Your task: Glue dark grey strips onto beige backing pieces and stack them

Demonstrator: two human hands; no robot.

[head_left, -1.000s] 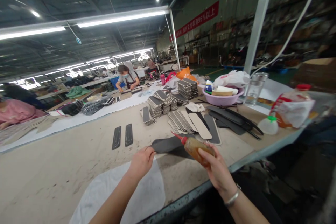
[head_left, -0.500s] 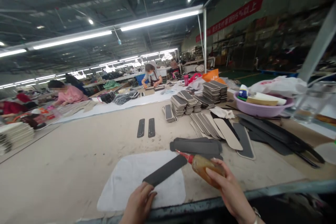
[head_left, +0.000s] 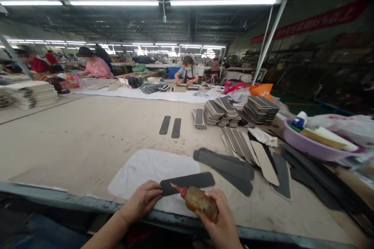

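Observation:
A dark grey strip with rounded corners [head_left: 194, 180] lies across a white cloth [head_left: 137, 171] near the table's front edge. My left hand [head_left: 144, 198] has its fingers closed at the strip's left end. In my right hand [head_left: 220, 218] is a squeeze bottle of amber glue [head_left: 201, 202], tilted, its red nozzle pointing left over the strip's left part. Whether the tip touches the surface I cannot tell. Just behind the strip is a loose pile of similar dark strips [head_left: 224, 163]. Two small dark pieces [head_left: 176, 128] lie side by side farther back.
Stacks of light-edged grey pieces [head_left: 216, 112] and a fan of beige pieces [head_left: 239, 144] stand at the right. Beyond them sit a purple basin [head_left: 309, 146] and long black strips [head_left: 315, 175]. Across the table a co-worker [head_left: 188, 72] handles small pieces.
The bottle's nozzle has moved from the strip's far right end to its left part. The strip now lies more level. My view has straightened, with the scene shifted right.

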